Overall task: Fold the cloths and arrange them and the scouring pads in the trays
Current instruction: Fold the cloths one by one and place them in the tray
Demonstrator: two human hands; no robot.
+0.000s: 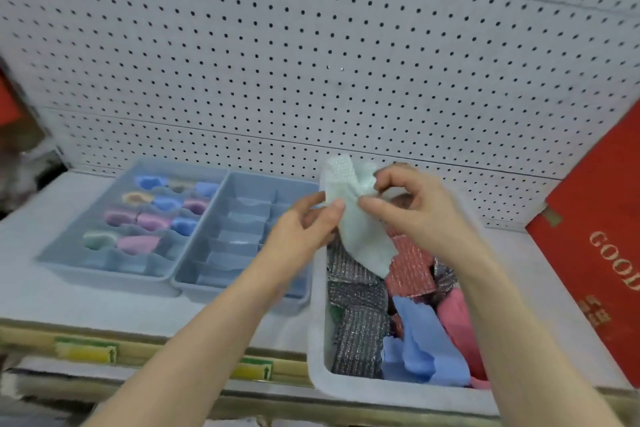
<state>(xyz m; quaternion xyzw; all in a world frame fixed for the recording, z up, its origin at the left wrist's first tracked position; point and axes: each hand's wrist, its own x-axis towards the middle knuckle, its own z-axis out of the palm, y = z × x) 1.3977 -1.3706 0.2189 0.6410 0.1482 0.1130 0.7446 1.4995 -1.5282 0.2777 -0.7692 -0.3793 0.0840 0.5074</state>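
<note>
cloths and scouring pads lie heaped in the white bin (317, 340) closest to us: a blue cloth (415, 350) and a pink cloth (457, 326) crumpled at the near end, silver scouring pads (360, 340) down the left side, and a red pad (410, 270) further in. above the bin's far end both forearms reach forward and slightly inward, with the pale green cloth (360, 236) hanging between the hands. the left hand (301, 229) pinches its left edge between thumb and fingertips. the right hand (415, 208), knuckles up, nips the bunched top with thumb and forefinger, its other fingers loosely curled. i'd say folding this one is only starting: it looks creased and uneven, so the next move calls for finding two corners, pulling it flat, then doubling it small enough for a compartment. beyond and to the left, the middle tray (207, 291) looks unfilled where it shows, while the left tray (104, 270) already holds folded cloths (152, 218) in most cells. a pegboard (346, 45) stands behind, and a red box (595, 253) leans at the right.
</note>
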